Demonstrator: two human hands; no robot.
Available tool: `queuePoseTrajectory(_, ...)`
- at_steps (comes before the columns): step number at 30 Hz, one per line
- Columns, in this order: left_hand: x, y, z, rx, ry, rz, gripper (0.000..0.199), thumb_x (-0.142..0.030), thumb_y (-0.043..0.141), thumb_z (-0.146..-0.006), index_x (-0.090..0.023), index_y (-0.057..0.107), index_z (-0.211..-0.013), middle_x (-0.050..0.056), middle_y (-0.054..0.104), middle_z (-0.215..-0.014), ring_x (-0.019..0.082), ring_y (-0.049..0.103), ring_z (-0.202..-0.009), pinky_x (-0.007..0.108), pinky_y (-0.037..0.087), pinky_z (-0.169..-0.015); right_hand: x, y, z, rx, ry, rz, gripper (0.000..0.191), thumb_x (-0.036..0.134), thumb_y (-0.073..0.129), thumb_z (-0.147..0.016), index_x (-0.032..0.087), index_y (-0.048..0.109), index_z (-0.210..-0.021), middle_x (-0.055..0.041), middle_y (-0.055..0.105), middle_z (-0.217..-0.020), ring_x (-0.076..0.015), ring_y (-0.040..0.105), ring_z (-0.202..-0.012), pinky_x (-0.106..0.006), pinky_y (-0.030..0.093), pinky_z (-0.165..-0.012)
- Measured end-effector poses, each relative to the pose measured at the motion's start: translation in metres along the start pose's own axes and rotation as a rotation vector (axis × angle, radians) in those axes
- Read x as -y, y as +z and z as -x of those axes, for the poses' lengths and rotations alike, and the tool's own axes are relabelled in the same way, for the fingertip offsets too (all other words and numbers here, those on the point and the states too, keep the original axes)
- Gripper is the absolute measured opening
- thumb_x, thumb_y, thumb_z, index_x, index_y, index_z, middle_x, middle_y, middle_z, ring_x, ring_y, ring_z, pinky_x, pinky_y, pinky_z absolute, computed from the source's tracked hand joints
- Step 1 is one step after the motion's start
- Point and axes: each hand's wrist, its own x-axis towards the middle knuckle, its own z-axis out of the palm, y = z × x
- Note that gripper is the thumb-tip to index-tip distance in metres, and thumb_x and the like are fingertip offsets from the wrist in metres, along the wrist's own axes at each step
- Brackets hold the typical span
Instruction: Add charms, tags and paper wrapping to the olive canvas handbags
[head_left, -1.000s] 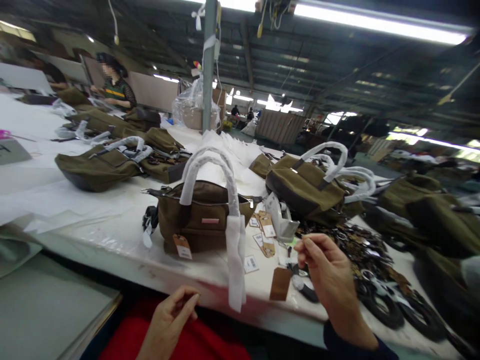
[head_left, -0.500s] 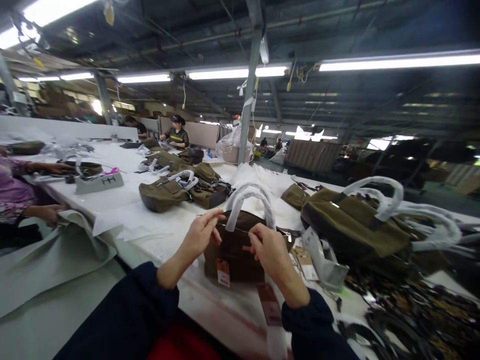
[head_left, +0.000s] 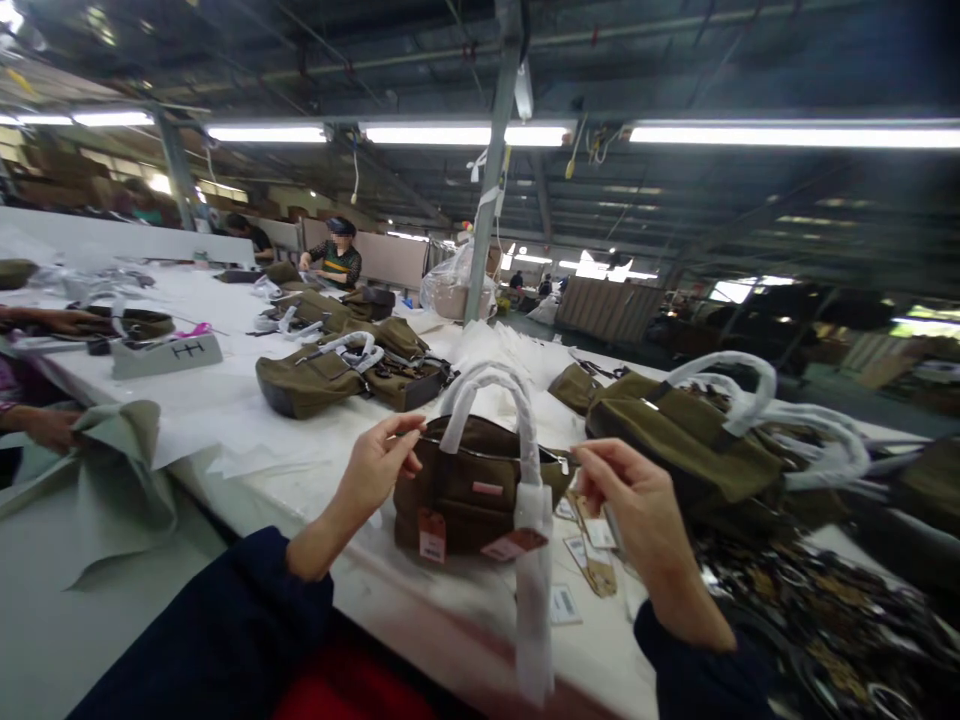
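A dark olive handbag stands upright on the white table before me, its top zipper partly open. White wrap covers its handles; one long wrapped strap hangs down the front. A tag and a second tag dangle from it. My left hand is closed in a pinch at the bag's upper left corner. At the opposite end, my right hand pinches by the metal zipper end; its exact hold is partly hidden by the fingers.
More olive bags lie farther back, and a large one sits to the right. Loose tags and a heap of dark straps are at the right. A co-worker's hand holds grey sheet material at the left.
My right hand has moved from the bag's front to the right end of its zipper. The pink label now shows fully. My left hand stays by the upper left corner.
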Motion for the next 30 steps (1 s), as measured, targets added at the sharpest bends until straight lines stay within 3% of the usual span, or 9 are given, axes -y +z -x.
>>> queuePoseTrajectory(3,0.006,-0.004,0.012,-0.075,0.005,-0.011,0.042,-0.046,0.062,-0.082,-0.016,0.063,-0.112,0.007,0.069,-0.102,0.01,0.061,-0.059,0.022,0.052,-0.051,-0.008,-0.055,-0.03,-0.157,-0.026,0.044,0.028,0.043,0.069,-0.08,0.016,0.065,-0.087,0.0022,0.061,-0.06,-0.0071,0.05,-0.045,-0.016,0.04,-0.041)
queuePoseTrajectory(7,0.019,-0.004,0.031,-0.11,-0.05,-0.004,0.043,-0.048,0.064,-0.08,-0.017,0.063,-0.11,0.006,0.069,-0.103,0.012,0.062,-0.06,0.024,0.053,-0.053,-0.051,-0.094,-0.073,-0.093,0.162,0.129,0.028,0.043,0.069,-0.075,0.016,0.062,-0.083,0.0029,0.059,-0.058,-0.0063,0.047,-0.042,-0.016,0.037,-0.038)
queuePoseTrajectory(13,0.032,-0.012,0.056,-0.186,-0.141,-0.028,0.049,-0.053,0.068,-0.074,-0.016,0.064,-0.106,0.001,0.068,-0.069,0.016,0.062,-0.057,0.026,0.054,-0.053,-0.131,-0.078,-0.109,-0.078,0.363,0.28,0.018,0.031,0.063,-0.076,0.014,0.057,-0.073,-0.0008,0.059,-0.056,-0.0088,0.05,-0.041,-0.02,0.043,-0.04)
queuePoseTrajectory(16,0.038,-0.023,0.066,-0.225,-0.177,-0.045,0.051,-0.055,0.068,-0.072,-0.017,0.065,-0.105,0.0,0.067,-0.065,0.016,0.062,-0.058,0.026,0.054,-0.053,-0.147,-0.068,-0.123,-0.076,0.364,0.383,0.016,0.027,0.062,-0.076,0.012,0.06,-0.083,-0.0024,0.061,-0.06,-0.0126,0.057,-0.048,-0.025,0.05,-0.048)
queuePoseTrajectory(19,0.048,-0.033,0.076,-0.265,-0.213,-0.08,0.051,-0.055,0.069,-0.07,-0.018,0.066,-0.105,0.0,0.068,-0.07,0.017,0.062,-0.06,0.027,0.055,-0.055,-0.148,-0.065,-0.13,-0.083,0.276,0.505,0.034,0.022,0.061,-0.077,0.01,0.06,-0.108,-0.0089,0.067,-0.087,-0.0149,0.062,-0.064,-0.03,0.053,-0.064)
queuePoseTrajectory(21,0.058,-0.037,0.084,-0.286,-0.238,-0.099,0.052,-0.057,0.07,-0.069,-0.019,0.067,-0.105,0.001,0.069,-0.072,0.017,0.063,-0.061,0.027,0.056,-0.055,-0.145,-0.063,-0.122,-0.063,0.198,0.59,0.046,0.017,0.061,-0.076,0.011,0.056,-0.122,-0.0144,0.063,-0.109,-0.0167,0.063,-0.078,-0.033,0.051,-0.078)
queuePoseTrajectory(23,0.071,-0.041,0.093,-0.291,-0.277,-0.113,0.054,-0.058,0.071,-0.067,-0.019,0.067,-0.105,0.0,0.068,-0.07,0.018,0.063,-0.061,0.028,0.057,-0.056,-0.141,-0.06,-0.1,0.005,0.138,0.658,0.045,0.015,0.062,-0.076,0.013,0.059,-0.12,-0.0136,0.061,-0.116,-0.0184,0.061,-0.087,-0.034,0.048,-0.086)
queuePoseTrajectory(27,0.097,-0.043,0.111,-0.266,-0.381,-0.114,0.057,-0.06,0.07,-0.067,-0.02,0.067,-0.108,0.001,0.071,-0.085,0.017,0.063,-0.065,0.025,0.057,-0.057,-0.136,-0.046,-0.021,0.316,0.126,0.722,0.008,0.02,0.066,-0.075,0.018,0.071,-0.082,-0.004,0.069,-0.08,-0.0185,0.061,-0.075,-0.029,0.046,-0.075)
queuePoseTrajectory(30,0.106,-0.036,0.119,-0.241,-0.43,-0.099,0.057,-0.059,0.07,-0.069,-0.021,0.066,-0.11,0.003,0.071,-0.103,0.016,0.064,-0.068,0.025,0.057,-0.058,-0.133,-0.031,0.036,0.539,0.144,0.806,0.011,0.02,0.061,-0.079,0.019,0.071,-0.082,-0.004,0.07,-0.079,-0.018,0.062,-0.073,-0.027,0.044,-0.07)
